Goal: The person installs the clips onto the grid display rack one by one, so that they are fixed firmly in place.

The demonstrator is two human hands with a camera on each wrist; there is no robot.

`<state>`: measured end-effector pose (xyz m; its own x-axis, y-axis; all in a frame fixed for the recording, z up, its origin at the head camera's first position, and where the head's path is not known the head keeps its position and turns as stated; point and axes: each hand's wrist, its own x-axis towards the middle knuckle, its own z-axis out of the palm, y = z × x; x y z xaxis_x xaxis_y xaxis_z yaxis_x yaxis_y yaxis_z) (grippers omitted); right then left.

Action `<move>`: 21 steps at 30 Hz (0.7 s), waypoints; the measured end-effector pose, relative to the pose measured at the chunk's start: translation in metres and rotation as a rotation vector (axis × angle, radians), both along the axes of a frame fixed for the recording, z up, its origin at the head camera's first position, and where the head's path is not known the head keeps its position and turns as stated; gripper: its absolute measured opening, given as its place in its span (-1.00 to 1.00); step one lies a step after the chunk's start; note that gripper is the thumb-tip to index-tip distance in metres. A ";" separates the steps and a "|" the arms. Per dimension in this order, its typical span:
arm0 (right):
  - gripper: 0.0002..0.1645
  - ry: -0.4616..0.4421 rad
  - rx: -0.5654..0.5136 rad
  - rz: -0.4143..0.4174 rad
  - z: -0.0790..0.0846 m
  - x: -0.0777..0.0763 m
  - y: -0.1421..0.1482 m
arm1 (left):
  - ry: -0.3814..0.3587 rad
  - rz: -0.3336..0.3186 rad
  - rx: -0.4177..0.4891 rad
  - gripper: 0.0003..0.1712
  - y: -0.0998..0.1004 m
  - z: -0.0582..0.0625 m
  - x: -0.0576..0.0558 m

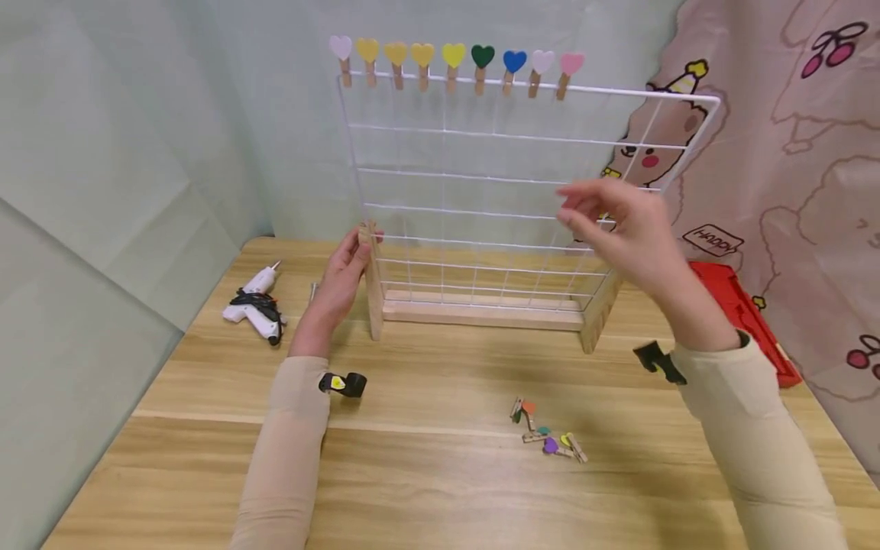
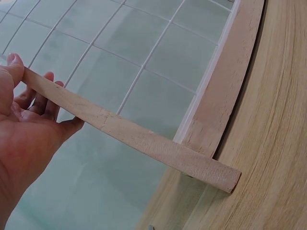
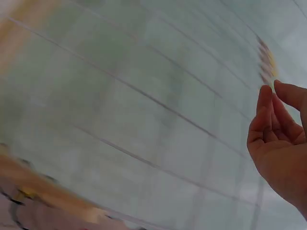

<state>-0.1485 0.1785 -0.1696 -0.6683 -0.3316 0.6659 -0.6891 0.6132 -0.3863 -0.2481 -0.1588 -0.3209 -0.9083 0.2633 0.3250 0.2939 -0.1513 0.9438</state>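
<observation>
Nine heart-topped clothespins (image 1: 454, 56) stand in a row along the top bar of a white wire grid (image 1: 493, 135), from its left corner to past the middle. The person's left hand (image 1: 340, 279) grasps the top of the left wooden upright (image 1: 373, 286), thumb on one side and fingers on the other. The right hand (image 1: 622, 221) is raised before the grid's right side — fingers bent but released, holding nothing visible. Several loose clothespins (image 1: 551, 445) lie clustered on the wooden tabletop (image 1: 426, 443), in front of the stand. A white glue gun (image 1: 261, 281) lies to its left.
</observation>
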 end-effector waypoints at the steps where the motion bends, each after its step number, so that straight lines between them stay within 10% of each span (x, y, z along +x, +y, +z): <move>1: -0.72 -0.025 0.057 0.013 -0.015 0.001 0.001 | 0.001 0.001 -0.002 -0.43 0.000 0.000 0.000; 10: -0.75 -0.394 0.241 0.114 -0.139 0.025 0.009 | -0.004 0.003 0.011 -0.41 0.001 0.000 -0.001; 21: -0.63 -0.739 0.297 0.081 -0.198 0.064 0.020 | -0.002 0.015 0.011 -0.45 0.003 0.001 -0.001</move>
<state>-0.0846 0.1984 -0.3674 -0.8683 -0.4918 -0.0639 -0.3653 0.7214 -0.5884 -0.2491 -0.1560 -0.3197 -0.9125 0.2463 0.3266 0.2947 -0.1578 0.9425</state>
